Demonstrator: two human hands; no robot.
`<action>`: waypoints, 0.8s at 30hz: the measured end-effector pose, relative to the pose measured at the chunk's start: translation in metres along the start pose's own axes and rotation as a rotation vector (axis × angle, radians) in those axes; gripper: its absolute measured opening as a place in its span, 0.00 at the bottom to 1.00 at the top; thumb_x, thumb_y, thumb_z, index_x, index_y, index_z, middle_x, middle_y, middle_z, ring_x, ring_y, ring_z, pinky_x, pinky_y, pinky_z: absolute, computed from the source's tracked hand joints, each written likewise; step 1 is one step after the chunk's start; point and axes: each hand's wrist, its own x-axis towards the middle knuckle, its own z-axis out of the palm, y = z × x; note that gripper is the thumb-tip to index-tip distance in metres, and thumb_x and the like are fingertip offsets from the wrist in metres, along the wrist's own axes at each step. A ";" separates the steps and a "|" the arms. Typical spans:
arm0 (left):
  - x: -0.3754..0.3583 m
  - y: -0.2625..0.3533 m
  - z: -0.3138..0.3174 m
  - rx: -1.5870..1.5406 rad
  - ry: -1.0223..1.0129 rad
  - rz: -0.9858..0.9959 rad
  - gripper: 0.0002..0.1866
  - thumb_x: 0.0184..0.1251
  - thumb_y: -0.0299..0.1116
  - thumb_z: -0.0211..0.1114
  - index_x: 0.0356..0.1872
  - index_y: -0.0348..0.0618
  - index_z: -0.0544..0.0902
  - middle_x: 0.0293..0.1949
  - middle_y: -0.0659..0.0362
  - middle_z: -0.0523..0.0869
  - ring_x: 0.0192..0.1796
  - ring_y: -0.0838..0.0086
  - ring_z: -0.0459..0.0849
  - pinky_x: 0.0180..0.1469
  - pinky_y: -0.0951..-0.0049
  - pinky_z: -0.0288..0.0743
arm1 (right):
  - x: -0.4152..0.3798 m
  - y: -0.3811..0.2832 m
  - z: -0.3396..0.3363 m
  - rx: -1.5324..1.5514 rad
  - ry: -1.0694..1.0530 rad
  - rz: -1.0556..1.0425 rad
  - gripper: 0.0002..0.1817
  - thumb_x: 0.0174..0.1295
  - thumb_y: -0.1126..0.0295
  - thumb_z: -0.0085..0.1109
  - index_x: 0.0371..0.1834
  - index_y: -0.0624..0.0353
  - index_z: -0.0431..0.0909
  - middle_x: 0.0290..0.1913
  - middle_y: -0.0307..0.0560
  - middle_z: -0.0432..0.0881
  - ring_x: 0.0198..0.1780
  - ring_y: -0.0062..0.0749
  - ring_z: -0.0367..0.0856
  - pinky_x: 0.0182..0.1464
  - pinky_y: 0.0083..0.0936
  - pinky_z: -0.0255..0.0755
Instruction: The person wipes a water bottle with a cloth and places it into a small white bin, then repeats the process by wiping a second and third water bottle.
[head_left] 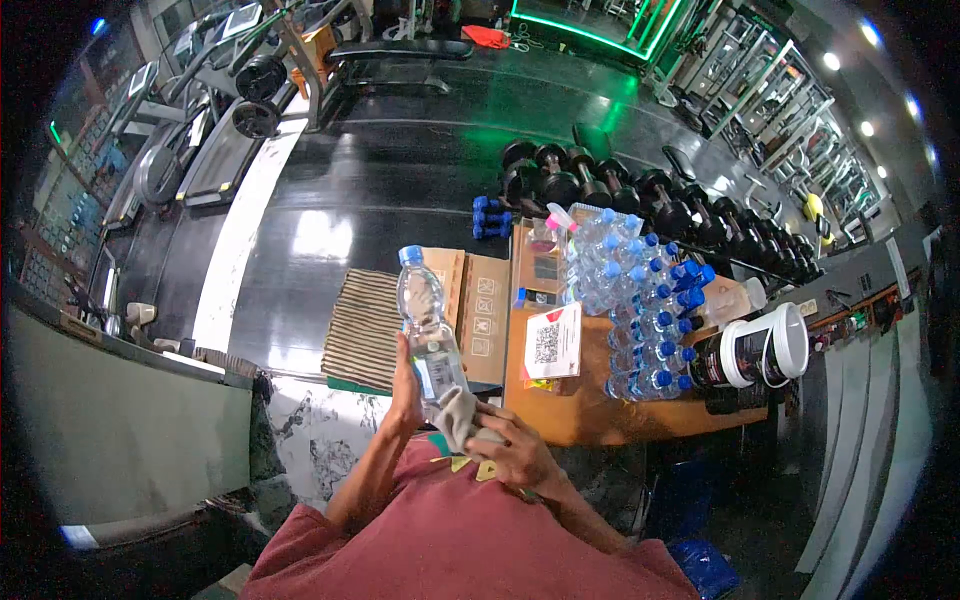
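Observation:
A clear plastic water bottle (pixel 433 340) with a blue cap is tilted up in front of my chest. My left hand (pixel 406 385) is closed around its left side, with the fingers partly hidden behind it. A grey-beige cloth (pixel 457 418) is pressed against the bottle's lower end. My right hand (pixel 512 448) grips that cloth, its fingers bent over the fabric. Behind the bottle stand a brown cardboard box (pixel 487 322) with printed symbols and a striped brown surface (pixel 362 325).
A wooden counter (pixel 590 420) to the right carries many blue-capped bottles (pixel 640 310), a QR-code sign (pixel 552 342) and white-lidded black tubs (pixel 745 352). A row of dumbbells (pixel 660 200) lies beyond the counter. Treadmills (pixel 225 150) stand at the far left.

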 end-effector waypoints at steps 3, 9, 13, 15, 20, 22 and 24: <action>0.004 -0.003 -0.008 -0.092 -0.052 -0.025 0.42 0.60 0.72 0.37 0.51 0.40 0.73 0.38 0.50 0.81 0.37 0.63 0.82 0.39 0.63 0.79 | -0.012 0.009 -0.007 0.211 0.222 0.108 0.22 0.48 0.81 0.50 0.50 0.59 0.72 0.54 0.56 0.72 0.55 0.53 0.73 0.54 0.41 0.71; -0.021 -0.009 0.020 0.091 -0.029 -0.100 0.41 0.62 0.70 0.37 0.60 0.43 0.67 0.51 0.53 0.78 0.49 0.64 0.80 0.51 0.61 0.75 | 0.050 0.015 -0.008 0.025 0.431 0.390 0.24 0.48 0.84 0.45 0.52 0.62 0.71 0.55 0.58 0.72 0.58 0.53 0.69 0.59 0.40 0.65; -0.019 -0.013 0.016 0.100 -0.044 -0.022 0.45 0.59 0.74 0.32 0.60 0.43 0.68 0.49 0.53 0.78 0.47 0.65 0.80 0.49 0.65 0.76 | 0.048 0.016 0.013 -0.087 0.242 0.250 0.22 0.47 0.82 0.48 0.47 0.52 0.75 0.55 0.53 0.71 0.60 0.54 0.67 0.60 0.40 0.65; -0.017 -0.001 0.005 0.173 -0.012 -0.050 0.51 0.52 0.79 0.30 0.58 0.43 0.71 0.46 0.52 0.79 0.43 0.64 0.80 0.45 0.65 0.77 | 0.035 0.007 0.015 -0.128 0.116 0.110 0.21 0.46 0.81 0.50 0.44 0.46 0.77 0.53 0.50 0.71 0.58 0.49 0.69 0.58 0.37 0.68; -0.005 -0.003 -0.022 0.022 -0.053 -0.020 0.47 0.54 0.77 0.34 0.54 0.43 0.72 0.37 0.54 0.80 0.38 0.66 0.80 0.41 0.63 0.78 | 0.005 0.006 0.009 0.023 -0.009 -0.096 0.17 0.48 0.76 0.51 0.42 0.49 0.77 0.49 0.48 0.74 0.50 0.44 0.74 0.50 0.35 0.73; -0.010 -0.002 -0.017 0.012 0.010 0.021 0.43 0.58 0.73 0.36 0.54 0.43 0.71 0.38 0.54 0.80 0.38 0.67 0.80 0.41 0.64 0.78 | 0.000 0.008 0.004 0.289 0.118 -0.049 0.13 0.52 0.73 0.48 0.40 0.55 0.77 0.43 0.52 0.78 0.44 0.45 0.77 0.45 0.35 0.74; -0.007 -0.008 -0.025 0.036 -0.077 0.033 0.38 0.62 0.69 0.41 0.55 0.43 0.70 0.40 0.55 0.79 0.38 0.69 0.81 0.40 0.66 0.78 | 0.008 0.015 0.006 0.267 0.286 -0.080 0.13 0.54 0.71 0.45 0.39 0.60 0.77 0.37 0.55 0.79 0.39 0.47 0.79 0.42 0.37 0.74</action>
